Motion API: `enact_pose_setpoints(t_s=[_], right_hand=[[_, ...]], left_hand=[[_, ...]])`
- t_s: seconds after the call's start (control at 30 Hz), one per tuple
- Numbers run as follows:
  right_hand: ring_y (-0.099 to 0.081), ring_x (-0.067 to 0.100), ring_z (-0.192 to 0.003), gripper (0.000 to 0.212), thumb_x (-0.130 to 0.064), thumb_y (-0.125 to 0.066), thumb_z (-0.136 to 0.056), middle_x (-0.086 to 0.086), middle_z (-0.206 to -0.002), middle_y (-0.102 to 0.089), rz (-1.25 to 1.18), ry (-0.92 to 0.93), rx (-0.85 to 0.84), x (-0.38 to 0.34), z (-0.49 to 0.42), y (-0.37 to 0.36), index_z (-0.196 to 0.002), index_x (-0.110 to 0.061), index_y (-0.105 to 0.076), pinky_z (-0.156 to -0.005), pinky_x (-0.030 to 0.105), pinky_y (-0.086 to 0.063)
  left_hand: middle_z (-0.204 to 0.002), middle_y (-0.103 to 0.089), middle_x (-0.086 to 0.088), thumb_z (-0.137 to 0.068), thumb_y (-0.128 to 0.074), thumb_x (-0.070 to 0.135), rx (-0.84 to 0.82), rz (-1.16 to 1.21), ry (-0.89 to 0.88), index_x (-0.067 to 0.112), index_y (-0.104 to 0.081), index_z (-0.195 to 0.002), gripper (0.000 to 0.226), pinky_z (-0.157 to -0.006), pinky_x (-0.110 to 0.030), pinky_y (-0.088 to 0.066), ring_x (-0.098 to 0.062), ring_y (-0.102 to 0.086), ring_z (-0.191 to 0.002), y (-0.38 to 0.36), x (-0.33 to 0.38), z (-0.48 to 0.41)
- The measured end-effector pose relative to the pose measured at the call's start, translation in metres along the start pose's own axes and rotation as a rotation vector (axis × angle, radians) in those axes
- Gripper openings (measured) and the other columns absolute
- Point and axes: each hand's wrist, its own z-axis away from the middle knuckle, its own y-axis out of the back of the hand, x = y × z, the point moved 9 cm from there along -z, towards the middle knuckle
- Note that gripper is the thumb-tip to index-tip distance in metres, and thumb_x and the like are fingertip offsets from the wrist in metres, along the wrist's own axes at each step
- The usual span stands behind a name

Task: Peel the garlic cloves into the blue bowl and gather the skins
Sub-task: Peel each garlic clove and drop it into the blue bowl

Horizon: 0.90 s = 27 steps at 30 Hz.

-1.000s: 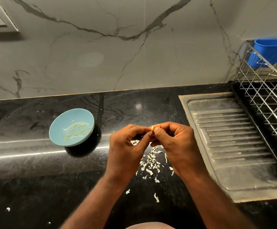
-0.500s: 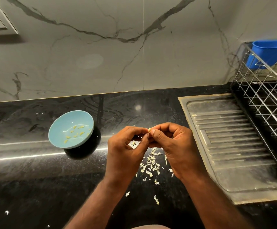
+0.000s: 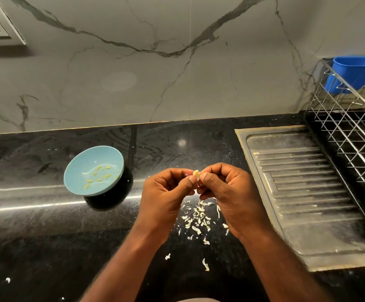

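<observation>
Above the heap of skins [image 3: 196, 216] on the black counter [image 3: 46, 236], left hand [image 3: 166, 192] and right hand [image 3: 227, 192] both pinch a garlic clove [image 3: 196, 172]; peel with thumbnails, gently, then drop it into the blue bowl [image 3: 72, 177] at left.

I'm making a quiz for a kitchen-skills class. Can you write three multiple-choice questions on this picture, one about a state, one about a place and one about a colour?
1. The garlic clove is:
A. pinched between the left hand and the right hand
B. in the left hand alone
C. lying loose

2. The bowl stands:
A. right of both hands
B. on the counter, left of both hands
C. between the hands

3. The tub in the wire rack is:
A. red
B. blue
C. green

Answers:
1 A, both hands grip it.
2 B, it sits beyond the left hand.
3 B, blue shows behind the wires.
</observation>
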Motion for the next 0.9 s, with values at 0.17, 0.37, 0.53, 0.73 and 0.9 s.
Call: enact_pose_setpoints(t_s=[0.17,0.37,0.53,0.73,0.9], right_hand=[[-0.064,0.018,-0.062,0.010,-0.012,-0.073,-0.083,0.007,-0.067,-0.069,-0.007,-0.013,0.014,0.002,0.000,0.002,-0.080,-0.004,-0.067,-0.057,0.026,-0.054],[-0.068,0.022,-0.065,0.003,-0.005,-0.073,-0.085,0.010,-0.072,-0.072,0.068,-0.003,0.036,0.001,0.000,0.011,-0.084,-0.005,-0.070,-0.062,0.030,-0.058],[-0.072,0.014,-0.072,0.007,-0.013,-0.071,-0.089,-0.001,-0.076,-0.074,0.370,0.074,0.036,-0.004,-0.001,0.014,-0.089,-0.019,-0.074,-0.070,0.033,-0.062],[-0.065,0.007,-0.056,0.012,-0.016,-0.079,-0.082,-0.006,-0.065,-0.070,0.468,0.107,0.121,-0.011,-0.001,0.023,-0.074,-0.018,-0.071,-0.056,0.024,-0.057],[-0.070,0.011,-0.067,0.008,-0.010,-0.073,-0.088,0.000,-0.073,-0.072,0.428,0.034,0.031,-0.005,-0.003,0.018,-0.085,-0.017,-0.072,-0.063,0.024,-0.058]], left_hand=[[-0.078,-0.071,-0.011,-0.068,-0.075,0.022,-0.023,0.182,0.111,0.014,-0.078,-0.079,0.014,-0.070,-0.025,-0.055,-0.019,-0.066,-0.075,-0.003,-0.008,0.001],[-0.078,-0.070,-0.014,-0.072,-0.071,0.014,0.013,0.265,0.168,0.004,-0.071,-0.087,0.018,-0.067,-0.023,-0.058,-0.021,-0.068,-0.075,0.001,-0.011,-0.001],[-0.082,-0.072,-0.016,-0.074,-0.071,0.014,0.041,0.232,0.154,0.001,-0.069,-0.092,0.022,-0.067,-0.026,-0.059,-0.024,-0.070,-0.075,0.003,-0.011,-0.001],[-0.079,-0.070,-0.012,-0.087,-0.065,0.003,0.057,0.187,0.156,0.006,-0.072,-0.090,0.008,-0.069,-0.024,-0.058,-0.021,-0.067,-0.074,0.006,-0.015,-0.001],[-0.080,-0.072,-0.012,-0.083,-0.068,0.009,0.060,0.110,0.105,0.008,-0.074,-0.091,0.010,-0.070,-0.025,-0.058,-0.021,-0.068,-0.075,0.005,-0.011,0.000]])
